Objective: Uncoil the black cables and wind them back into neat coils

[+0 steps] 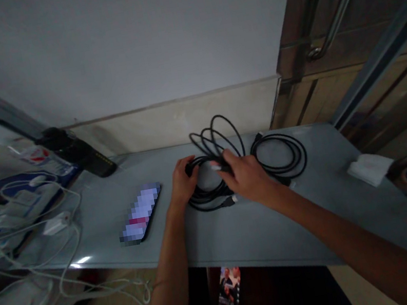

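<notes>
A black cable (210,193) lies in loops near the middle of the grey tabletop, one plug end (229,200) resting at its front. My left hand (184,182) is closed around the left side of these loops. On the other side, my right hand (244,170) grips part of the black cable, and several loops rise from it toward the wall. What sits inside the right fist is partly hidden by the fingers. A second coiled black cable (299,149) rests flat just right of my right hand, touched by neither hand.
A lit phone (142,216) lies left of my left arm. Farther left are a dark bottle (89,158) and tangled white cords (72,231). White folded tissue (370,168) sits at the right. A second lit phone (230,288) is below the table's front edge.
</notes>
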`<move>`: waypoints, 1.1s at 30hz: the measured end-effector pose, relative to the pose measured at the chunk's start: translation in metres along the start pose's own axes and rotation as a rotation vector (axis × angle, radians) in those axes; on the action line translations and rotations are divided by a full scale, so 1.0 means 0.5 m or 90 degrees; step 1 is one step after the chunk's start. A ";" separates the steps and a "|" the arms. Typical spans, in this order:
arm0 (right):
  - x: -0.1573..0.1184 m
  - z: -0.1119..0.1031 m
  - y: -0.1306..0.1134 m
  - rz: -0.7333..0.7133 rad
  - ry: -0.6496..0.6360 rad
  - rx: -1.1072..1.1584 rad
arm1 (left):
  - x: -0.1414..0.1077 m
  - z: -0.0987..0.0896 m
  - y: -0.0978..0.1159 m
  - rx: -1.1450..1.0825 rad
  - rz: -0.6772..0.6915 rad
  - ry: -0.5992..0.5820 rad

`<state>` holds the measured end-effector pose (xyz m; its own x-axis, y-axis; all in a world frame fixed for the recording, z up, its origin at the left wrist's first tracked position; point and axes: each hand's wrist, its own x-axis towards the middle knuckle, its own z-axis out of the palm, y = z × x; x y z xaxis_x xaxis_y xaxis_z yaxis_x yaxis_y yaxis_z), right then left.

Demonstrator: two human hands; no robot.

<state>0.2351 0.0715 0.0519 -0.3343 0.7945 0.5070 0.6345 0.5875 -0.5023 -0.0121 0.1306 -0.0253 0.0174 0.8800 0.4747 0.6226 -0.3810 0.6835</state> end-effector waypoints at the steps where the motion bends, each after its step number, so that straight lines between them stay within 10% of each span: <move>1: 0.004 0.025 -0.011 -0.030 -0.085 -0.079 | 0.001 0.000 -0.003 -0.024 -0.013 0.008; 6: 0.000 0.113 -0.038 -0.109 -0.302 -0.207 | 0.007 0.000 -0.011 -0.083 -0.043 0.028; 23: -0.031 0.108 -0.004 -0.193 -0.218 -0.129 | 0.011 -0.034 0.032 -0.432 -0.324 0.060; 33: -0.030 0.117 0.007 -0.237 -0.207 -0.123 | 0.017 -0.041 0.033 -0.439 -0.282 0.161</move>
<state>0.2019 0.0706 0.0015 -0.7411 0.5620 0.3673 0.5380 0.8244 -0.1758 -0.0178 0.1262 0.0014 -0.3413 0.9297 0.1382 -0.0858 -0.1772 0.9804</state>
